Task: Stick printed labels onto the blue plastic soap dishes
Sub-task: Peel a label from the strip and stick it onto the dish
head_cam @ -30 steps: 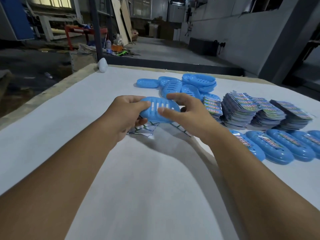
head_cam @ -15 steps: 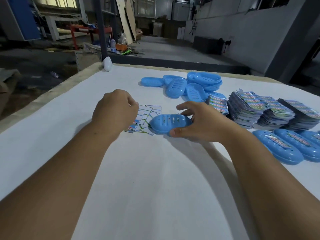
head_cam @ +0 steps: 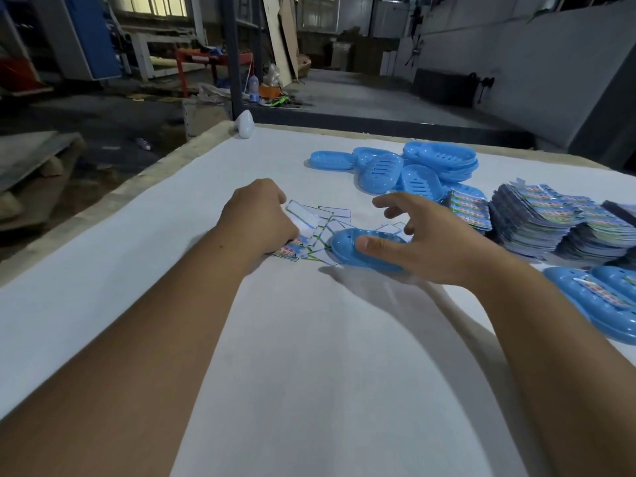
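Note:
One blue soap dish [head_cam: 344,247] lies upside down on the white table [head_cam: 309,356], partly on top of loose printed labels [head_cam: 332,216]. My right hand [head_cam: 433,242] holds it: the thumb lies across its near side, curled fingers sit at its far rim, and the index finger is raised. My left hand [head_cam: 258,218] is left of the dish, knuckles up, fingers curled down onto the labels and pinching a white-backed one [head_cam: 303,220]. The fingertips are hidden behind the hand.
Bare blue dishes [head_cam: 382,170] are heaped at the back, some nested [head_cam: 444,160]. Tall stacks of printed labels [head_cam: 550,222] stand at the right. Labelled dishes [head_cam: 585,297] lie in a row at the right edge. A white rounded object [head_cam: 245,125] sits at the far left corner.
The dish went from held up in both hands down onto the table. My left hand let go and moved onto the loose labels. My right index finger lifted off the dish.

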`<state>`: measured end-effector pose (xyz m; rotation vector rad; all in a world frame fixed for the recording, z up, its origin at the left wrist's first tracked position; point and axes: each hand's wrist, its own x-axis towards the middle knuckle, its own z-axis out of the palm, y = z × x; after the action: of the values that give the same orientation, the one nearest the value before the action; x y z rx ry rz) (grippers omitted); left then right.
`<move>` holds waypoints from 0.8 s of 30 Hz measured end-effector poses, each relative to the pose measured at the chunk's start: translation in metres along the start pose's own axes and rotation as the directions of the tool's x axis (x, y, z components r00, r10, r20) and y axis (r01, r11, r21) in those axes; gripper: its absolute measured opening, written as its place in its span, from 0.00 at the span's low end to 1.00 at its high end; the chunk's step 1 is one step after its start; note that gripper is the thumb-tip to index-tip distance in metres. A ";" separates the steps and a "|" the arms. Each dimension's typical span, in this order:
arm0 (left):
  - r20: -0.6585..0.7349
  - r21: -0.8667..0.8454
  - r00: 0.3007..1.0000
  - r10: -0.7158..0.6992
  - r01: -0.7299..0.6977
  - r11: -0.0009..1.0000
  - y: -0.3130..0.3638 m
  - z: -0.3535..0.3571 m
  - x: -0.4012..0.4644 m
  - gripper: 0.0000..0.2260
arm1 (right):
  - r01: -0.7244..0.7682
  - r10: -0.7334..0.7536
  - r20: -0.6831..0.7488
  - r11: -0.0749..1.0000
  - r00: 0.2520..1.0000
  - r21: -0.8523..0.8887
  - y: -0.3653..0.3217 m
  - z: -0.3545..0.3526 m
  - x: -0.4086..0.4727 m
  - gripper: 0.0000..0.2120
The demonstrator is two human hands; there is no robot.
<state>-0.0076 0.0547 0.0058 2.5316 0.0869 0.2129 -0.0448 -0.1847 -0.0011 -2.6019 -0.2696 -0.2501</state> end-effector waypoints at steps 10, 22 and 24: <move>0.031 -0.688 0.998 0.050 -0.015 0.725 0.017 -0.002 0.001 0.03 | -0.049 0.108 -0.121 0.909 0.987 0.414 -0.013 0.010 0.009 0.21; 0.045 -0.665 0.988 0.148 -0.081 0.742 0.028 0.004 -0.009 0.10 | -0.060 0.184 -0.171 0.831 0.968 0.553 -0.013 0.005 0.011 0.13; 0.031 -0.633 0.985 0.168 -0.110 0.766 0.028 0.003 -0.010 0.11 | -0.073 0.196 -0.166 0.830 0.967 0.553 -0.013 0.004 0.011 0.13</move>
<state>-0.0168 0.0284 0.0177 1.8634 -0.1844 0.1561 -0.0369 -0.1700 0.0043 -1.9950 -0.0599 -0.3470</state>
